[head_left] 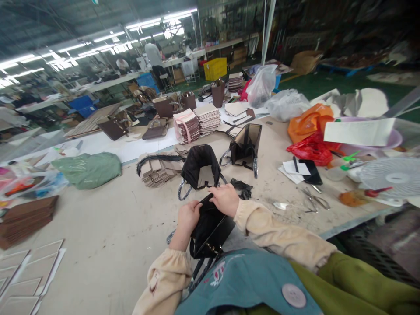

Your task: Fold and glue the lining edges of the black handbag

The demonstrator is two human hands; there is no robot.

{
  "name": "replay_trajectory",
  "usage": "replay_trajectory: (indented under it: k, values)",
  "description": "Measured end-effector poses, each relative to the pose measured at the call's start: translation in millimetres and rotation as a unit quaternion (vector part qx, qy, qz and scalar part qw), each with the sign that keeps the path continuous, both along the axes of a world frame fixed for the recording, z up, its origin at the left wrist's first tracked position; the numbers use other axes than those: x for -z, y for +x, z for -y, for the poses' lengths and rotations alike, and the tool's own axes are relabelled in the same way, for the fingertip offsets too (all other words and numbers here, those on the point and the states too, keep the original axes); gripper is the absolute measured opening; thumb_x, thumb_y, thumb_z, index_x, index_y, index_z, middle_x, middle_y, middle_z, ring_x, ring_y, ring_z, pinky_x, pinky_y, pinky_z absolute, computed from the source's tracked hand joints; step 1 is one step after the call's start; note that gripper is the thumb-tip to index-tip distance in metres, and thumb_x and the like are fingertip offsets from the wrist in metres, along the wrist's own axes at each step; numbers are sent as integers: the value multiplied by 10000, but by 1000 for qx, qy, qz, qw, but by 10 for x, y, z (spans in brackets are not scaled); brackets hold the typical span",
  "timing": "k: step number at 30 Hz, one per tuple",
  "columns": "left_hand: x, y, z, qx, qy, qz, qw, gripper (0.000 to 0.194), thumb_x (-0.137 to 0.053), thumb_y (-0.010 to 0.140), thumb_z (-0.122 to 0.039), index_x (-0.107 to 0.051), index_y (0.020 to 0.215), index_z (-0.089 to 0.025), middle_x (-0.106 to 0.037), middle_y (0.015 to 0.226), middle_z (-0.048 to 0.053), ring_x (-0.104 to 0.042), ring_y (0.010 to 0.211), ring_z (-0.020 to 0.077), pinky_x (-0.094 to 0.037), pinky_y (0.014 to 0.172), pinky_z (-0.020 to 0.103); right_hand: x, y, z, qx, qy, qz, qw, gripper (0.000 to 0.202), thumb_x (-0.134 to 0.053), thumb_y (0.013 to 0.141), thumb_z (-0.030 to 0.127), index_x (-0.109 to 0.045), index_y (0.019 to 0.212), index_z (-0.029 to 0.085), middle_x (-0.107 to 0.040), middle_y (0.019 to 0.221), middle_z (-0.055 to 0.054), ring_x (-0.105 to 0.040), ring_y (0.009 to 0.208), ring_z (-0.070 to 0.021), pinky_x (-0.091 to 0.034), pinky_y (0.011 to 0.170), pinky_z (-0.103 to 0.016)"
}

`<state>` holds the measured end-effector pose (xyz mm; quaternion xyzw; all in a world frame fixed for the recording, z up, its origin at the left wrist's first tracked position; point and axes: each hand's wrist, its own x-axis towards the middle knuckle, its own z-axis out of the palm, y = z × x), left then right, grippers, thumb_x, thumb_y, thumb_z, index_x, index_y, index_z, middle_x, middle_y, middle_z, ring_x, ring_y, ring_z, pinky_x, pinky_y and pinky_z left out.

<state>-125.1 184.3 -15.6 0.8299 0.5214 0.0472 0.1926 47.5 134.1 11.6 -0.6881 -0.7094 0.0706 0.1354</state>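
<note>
A black handbag (211, 232) stands at the table's near edge, its opening towards me and gold-coloured hardware on its near side. My left hand (188, 218) is closed on the bag's left rim, thumb along the edge. At the far rim, my right hand (225, 199) pinches the edge between thumb and fingers. Just beyond my hands sits a second open black handbag (201, 166) with wrapped handles. Farther right is another open bag (246, 146), with a tan lining. A crumpled black piece (242, 189) lies near my right hand.
Stacked brown panels (28, 218) lie at the left, near a green bag (88, 169). Bundled pieces (160, 170) stand behind the handbags. Pliers (316, 199), a phone (311, 173), a glue bottle (356, 197) and a white fan (395, 177) occupy the right side. People work at far tables.
</note>
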Motion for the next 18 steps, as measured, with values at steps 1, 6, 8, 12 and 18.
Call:
replay_trajectory:
  k: [1,6,8,12,18]
  values:
    - [3,-3,2,-1,-2,2,1000,254,-459,863,-302,-688,868,-192,-695,818,48,-614,764,162,-410,697,243,5,4,-13,2,-2,-2,1000,240,-596,811,301,-588,1032,207,-675,868,-47,-564,867,-201,-296,786,-327]
    - [7,-11,14,-9,-11,9,1000,263,-455,863,-314,-688,875,-193,-699,801,43,-615,741,157,-410,680,242,35,9,-48,-5,-4,-8,1000,164,-573,822,302,-637,946,217,-676,900,-48,-567,881,-194,-270,838,-337]
    - [6,-11,17,-10,-12,12,1000,261,-458,860,-314,-689,869,-194,-699,796,43,-616,739,161,-410,677,245,45,10,-53,-7,-2,-10,1000,142,-563,826,295,-646,906,212,-677,902,-47,-568,877,-191,-263,850,-338]
    - [8,-15,18,-12,-11,20,1000,251,-466,856,-310,-689,874,-196,-700,812,39,-616,757,161,-413,688,243,65,4,-71,-4,1,-13,1000,136,-564,820,291,-653,881,209,-679,899,-45,-572,875,-186,-249,883,-344]
    - [12,-22,8,-10,-15,25,1000,247,-474,852,-308,-691,863,-191,-699,802,39,-614,741,158,-411,677,241,96,-10,-93,1,5,-17,1000,138,-569,814,296,-660,858,202,-680,874,-45,-573,866,-188,-228,927,-349]
